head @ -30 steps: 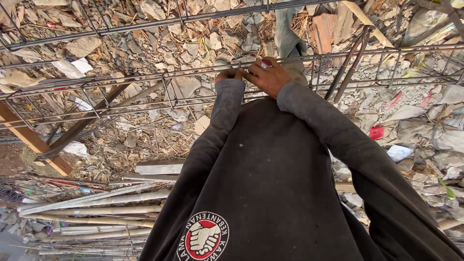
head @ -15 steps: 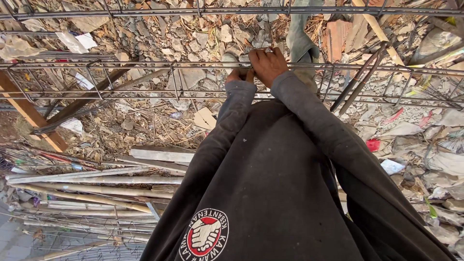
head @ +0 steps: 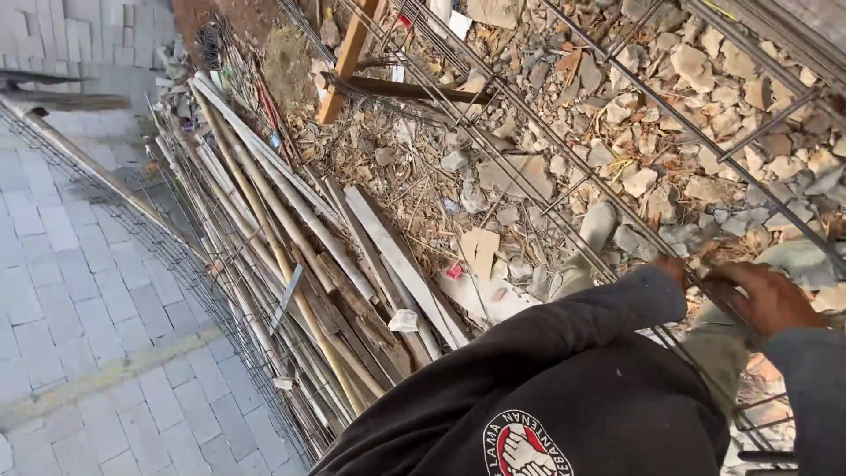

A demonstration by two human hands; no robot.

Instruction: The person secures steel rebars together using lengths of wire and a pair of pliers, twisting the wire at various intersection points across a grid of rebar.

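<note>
Down at the lower right of the frame, our right hand (head: 768,298) curls its fingers around a rebar cage (head: 617,189) bar, while our left hand's (head: 674,267) grip hides behind the dark sleeve (head: 582,322).

The rebar cage (head: 617,189) is a long frame of thin rusty steel bars, running diagonally from far left to near right above rubble, probably tied with wire.

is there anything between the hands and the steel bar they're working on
Nothing visible. The right hand already lies on the steel bar of the rebar cage, its grip around it. The left hand is mostly hidden by its dark sleeve, right at the same bar.
</note>
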